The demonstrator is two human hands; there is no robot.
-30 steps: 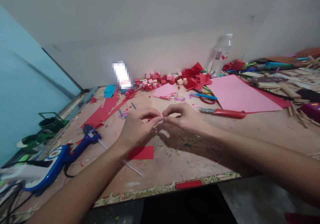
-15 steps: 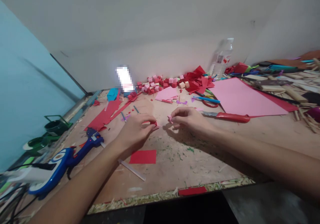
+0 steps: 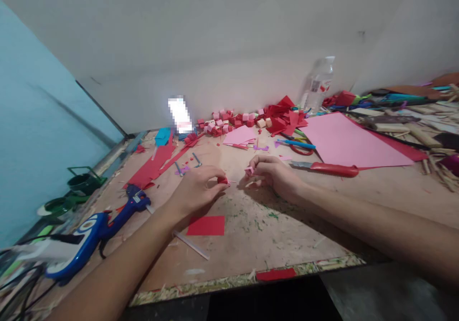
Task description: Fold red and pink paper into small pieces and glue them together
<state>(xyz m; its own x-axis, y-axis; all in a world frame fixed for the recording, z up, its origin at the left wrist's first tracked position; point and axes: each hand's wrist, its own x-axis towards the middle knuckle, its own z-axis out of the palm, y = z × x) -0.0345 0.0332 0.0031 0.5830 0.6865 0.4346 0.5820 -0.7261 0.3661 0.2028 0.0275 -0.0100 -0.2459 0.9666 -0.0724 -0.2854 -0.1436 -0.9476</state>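
Note:
My left hand (image 3: 201, 189) pinches a small red paper piece (image 3: 223, 180), from which a thin pale stick or strip points right. Across a short gap, my right hand (image 3: 274, 173) grips a small folded pink paper piece (image 3: 248, 170) between thumb and fingertips. Both hands hover low over the middle of the table (image 3: 251, 244). A flat red paper rectangle (image 3: 206, 225) lies below my left hand, beside a clear glue stick (image 3: 191, 245). Beyond the hands sit a stack of pink paper (image 3: 241, 134) and a heap of small red and pink paper cubes (image 3: 224, 120).
At the left, a blue glue gun (image 3: 134, 199) lies near a blue power strip (image 3: 77, 254) with cables. A red-handled knife (image 3: 333, 168) and a large pink sheet (image 3: 355, 142) are at the right. Behind stand a lit phone (image 3: 180, 114) and a plastic bottle (image 3: 319, 87).
The pink piece in my right hand has turned and moved slightly right. My left hand keeps its red piece, its fingers shifted a little.

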